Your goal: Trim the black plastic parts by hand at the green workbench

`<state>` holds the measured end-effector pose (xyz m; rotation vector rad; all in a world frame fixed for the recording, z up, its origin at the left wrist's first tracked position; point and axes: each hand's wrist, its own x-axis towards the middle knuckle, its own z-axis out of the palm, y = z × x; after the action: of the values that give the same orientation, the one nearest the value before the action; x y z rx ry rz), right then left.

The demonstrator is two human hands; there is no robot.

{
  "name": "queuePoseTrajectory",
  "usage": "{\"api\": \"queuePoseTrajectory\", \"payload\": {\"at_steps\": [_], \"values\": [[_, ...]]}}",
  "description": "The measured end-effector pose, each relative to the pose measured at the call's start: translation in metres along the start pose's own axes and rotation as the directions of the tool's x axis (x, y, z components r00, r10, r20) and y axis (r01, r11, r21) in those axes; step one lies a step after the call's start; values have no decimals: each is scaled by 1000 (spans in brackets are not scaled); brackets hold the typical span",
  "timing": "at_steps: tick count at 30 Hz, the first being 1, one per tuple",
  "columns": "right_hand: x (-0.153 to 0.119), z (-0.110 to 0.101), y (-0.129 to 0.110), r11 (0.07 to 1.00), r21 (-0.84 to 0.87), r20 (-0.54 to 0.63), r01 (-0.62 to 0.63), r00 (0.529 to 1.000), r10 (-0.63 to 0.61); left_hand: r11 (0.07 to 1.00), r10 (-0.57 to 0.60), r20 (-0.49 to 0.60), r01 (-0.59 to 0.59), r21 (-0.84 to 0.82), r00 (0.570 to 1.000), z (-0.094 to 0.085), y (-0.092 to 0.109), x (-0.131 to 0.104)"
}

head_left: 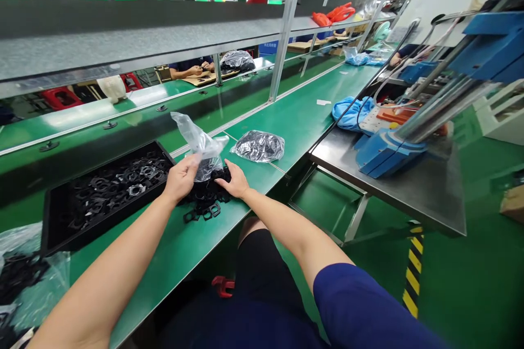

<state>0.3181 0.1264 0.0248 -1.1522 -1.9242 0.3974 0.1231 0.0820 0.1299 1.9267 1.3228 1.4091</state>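
Above the green worktop, my left hand (182, 179) pinches the edge of a clear plastic bag (200, 144), whose loose top stands up and leans left. A pile of small black ring-like parts (204, 204) lies below the bag, partly hidden by it and my left hand. My right hand (236, 180) curls at the pile's right side, with black parts between its thumb and fingers; how many cannot be made out. To the left, a black tray (108, 212) holds many similar parts. Beyond my right hand rests a filled clear bag (258, 145) of dark contents.
Another open bag (30, 278) with black parts lies at the lower left. A metal side table (409, 191) carries a blue press machine (388, 152) and blue plastic (352, 112). Shelf posts (284, 38) rise behind the worktop. A person's hands (196, 70) are at work across the line.
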Motion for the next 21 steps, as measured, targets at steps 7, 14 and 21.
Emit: {"api": "queuePoseTrajectory", "payload": {"at_steps": [7, 14, 21], "values": [[55, -50, -22, 928, 353, -248, -116, 945, 213, 929, 133, 183, -187, 320, 974, 20, -11, -20], [82, -104, -95, 974, 223, 78, 29, 996, -47, 876, 128, 148, -182, 446, 981, 44, -13, -26], [75, -116, -92, 948, -277, 201, 155, 974, -101, 862, 116, -26, -88, 499, 993, 46, -5, -41]]}}
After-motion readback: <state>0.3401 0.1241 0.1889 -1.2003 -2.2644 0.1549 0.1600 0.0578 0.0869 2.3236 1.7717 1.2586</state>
